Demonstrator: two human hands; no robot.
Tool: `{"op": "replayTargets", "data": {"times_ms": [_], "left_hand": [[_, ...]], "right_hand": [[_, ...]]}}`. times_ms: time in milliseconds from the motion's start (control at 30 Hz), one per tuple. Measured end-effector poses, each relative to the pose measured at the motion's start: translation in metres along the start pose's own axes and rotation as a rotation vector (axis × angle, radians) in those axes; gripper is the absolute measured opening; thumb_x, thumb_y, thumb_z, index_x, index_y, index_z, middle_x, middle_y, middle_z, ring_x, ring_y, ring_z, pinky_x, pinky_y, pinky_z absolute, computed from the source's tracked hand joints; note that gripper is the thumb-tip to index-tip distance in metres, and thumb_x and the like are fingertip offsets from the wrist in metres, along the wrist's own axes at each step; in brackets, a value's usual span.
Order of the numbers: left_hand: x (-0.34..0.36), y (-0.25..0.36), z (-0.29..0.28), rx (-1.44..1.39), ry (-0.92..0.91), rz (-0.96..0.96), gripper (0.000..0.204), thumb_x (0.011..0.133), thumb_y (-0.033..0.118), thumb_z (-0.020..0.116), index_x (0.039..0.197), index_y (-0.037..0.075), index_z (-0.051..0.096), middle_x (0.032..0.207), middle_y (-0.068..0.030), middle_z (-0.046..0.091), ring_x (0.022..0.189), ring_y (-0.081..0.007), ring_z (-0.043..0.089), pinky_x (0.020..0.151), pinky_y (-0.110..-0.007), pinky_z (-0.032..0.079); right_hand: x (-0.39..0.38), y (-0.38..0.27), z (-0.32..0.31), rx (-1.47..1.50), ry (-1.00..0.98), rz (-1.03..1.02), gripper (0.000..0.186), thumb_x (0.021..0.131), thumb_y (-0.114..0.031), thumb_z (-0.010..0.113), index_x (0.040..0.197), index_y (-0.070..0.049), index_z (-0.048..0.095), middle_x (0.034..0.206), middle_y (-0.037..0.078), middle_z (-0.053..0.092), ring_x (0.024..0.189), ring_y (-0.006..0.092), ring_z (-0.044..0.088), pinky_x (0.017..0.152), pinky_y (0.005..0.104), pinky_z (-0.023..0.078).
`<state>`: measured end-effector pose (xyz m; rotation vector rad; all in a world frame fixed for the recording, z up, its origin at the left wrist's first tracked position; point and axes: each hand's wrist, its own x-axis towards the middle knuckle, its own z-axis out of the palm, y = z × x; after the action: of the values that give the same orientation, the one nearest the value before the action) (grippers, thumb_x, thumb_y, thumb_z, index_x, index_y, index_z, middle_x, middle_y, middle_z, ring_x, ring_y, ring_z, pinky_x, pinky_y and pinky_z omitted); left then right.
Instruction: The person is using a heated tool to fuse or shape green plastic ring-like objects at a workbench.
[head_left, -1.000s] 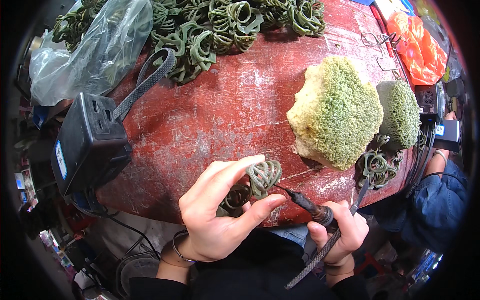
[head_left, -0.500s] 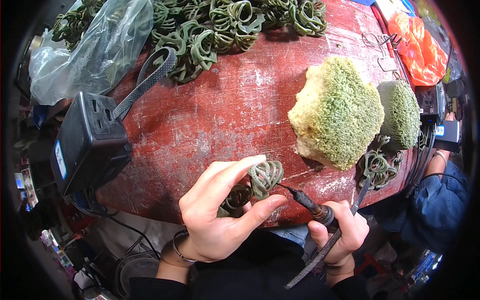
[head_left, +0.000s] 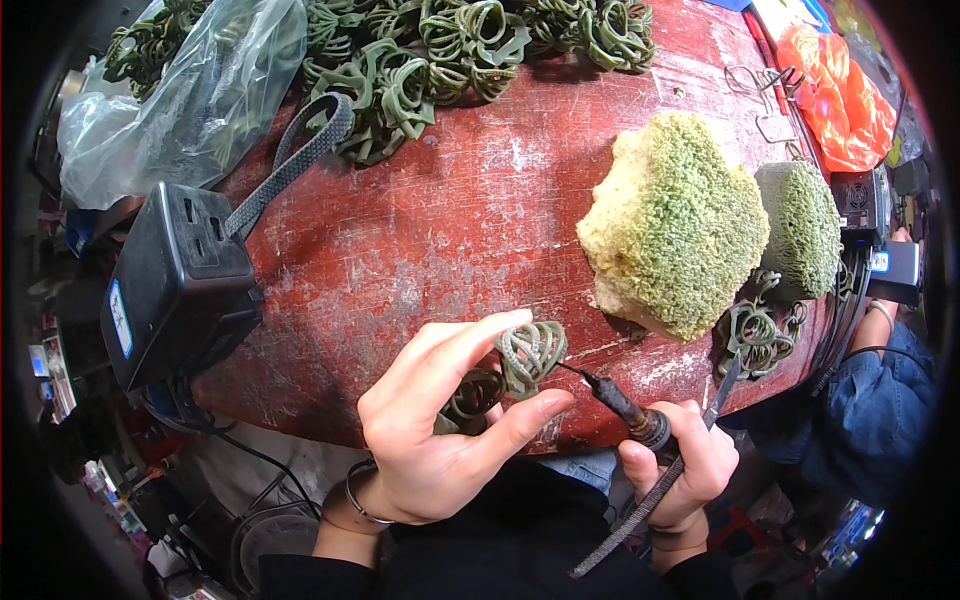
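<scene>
My left hand (head_left: pixel 430 425) is closed round a green ribbed wax ring (head_left: pixel 530 355), held up between the fingers and thumb above the table's near edge. Behind the thumb, darker green-brown rings (head_left: pixel 476 396) sit in the same hand, partly hidden. In my right hand (head_left: pixel 698 462) is a heated wax pen (head_left: pixel 628 408) with a dark, stained shaft. Its thin needle tip points left and lies at or very near the ring's right side; contact cannot be made out. A slim grey file (head_left: pixel 632 522) is also gripped in the right hand, slanting across the palm.
On the red scratched table (head_left: pixel 450 220) lie a large green-yellow foam block (head_left: pixel 680 225), a smaller foam block (head_left: pixel 800 230) and loose rings (head_left: pixel 760 335). More rings (head_left: pixel 430 60) pile at the back beside a plastic bag (head_left: pixel 190 100). A black power box (head_left: pixel 185 285) stands left. Another person's sleeve (head_left: pixel 865 410) shows right.
The wax pen's shaft has shifted slightly to the right, its tip still by the ring. My left hand and the ring stay in place.
</scene>
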<state>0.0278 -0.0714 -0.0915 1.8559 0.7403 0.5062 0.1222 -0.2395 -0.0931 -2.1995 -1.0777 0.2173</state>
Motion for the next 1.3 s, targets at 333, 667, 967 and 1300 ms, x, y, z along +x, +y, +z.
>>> {"op": "replayTargets", "data": {"times_ms": [333,667,967,1300], "left_hand": [[0.0,0.001,0.0,-0.029,-0.005,-0.027,0.044,0.065,0.021,0.077,0.098,-0.004,0.061,0.079,-0.006,0.058,0.07,-0.0112,0.055,0.066,-0.023,0.043],[0.0,0.001,0.0,0.006,0.006,-0.013,0.048,0.065,0.027,0.077,0.097,-0.005,0.061,0.08,-0.007,0.059,0.073,-0.013,0.054,0.066,-0.024,0.042],[0.0,-0.002,0.0,-0.03,-0.013,0.006,0.042,0.066,0.016,0.075,0.1,-0.005,0.06,0.079,-0.0065,0.058,0.067,-0.0097,0.056,0.063,-0.022,0.043],[-0.007,-0.005,-0.004,-0.275,-0.057,-0.199,0.042,0.066,0.013,0.077,0.102,-0.002,0.06,0.079,-0.0089,0.061,0.069,-0.0118,0.059,0.064,-0.024,0.047]], "right_hand": [[-0.001,0.001,-0.001,0.042,0.011,0.01,0.033,0.07,-0.029,0.074,0.082,-0.002,0.058,0.058,0.005,0.054,0.046,0.0197,0.055,0.044,0.0278,0.044],[0.0,0.001,-0.002,0.033,-0.021,-0.005,0.035,0.068,-0.028,0.075,0.082,-0.001,0.057,0.058,0.006,0.054,0.047,0.0198,0.056,0.045,0.0279,0.044],[-0.006,0.002,0.0,0.121,0.052,0.091,0.031,0.073,-0.028,0.071,0.083,-0.002,0.058,0.062,0.007,0.057,0.048,0.0197,0.056,0.046,0.027,0.044],[-0.007,0.015,-0.003,-0.025,0.322,0.31,0.036,0.079,-0.031,0.064,0.084,0.004,0.054,0.064,0.008,0.051,0.054,0.0194,0.049,0.052,0.0271,0.039]]}}
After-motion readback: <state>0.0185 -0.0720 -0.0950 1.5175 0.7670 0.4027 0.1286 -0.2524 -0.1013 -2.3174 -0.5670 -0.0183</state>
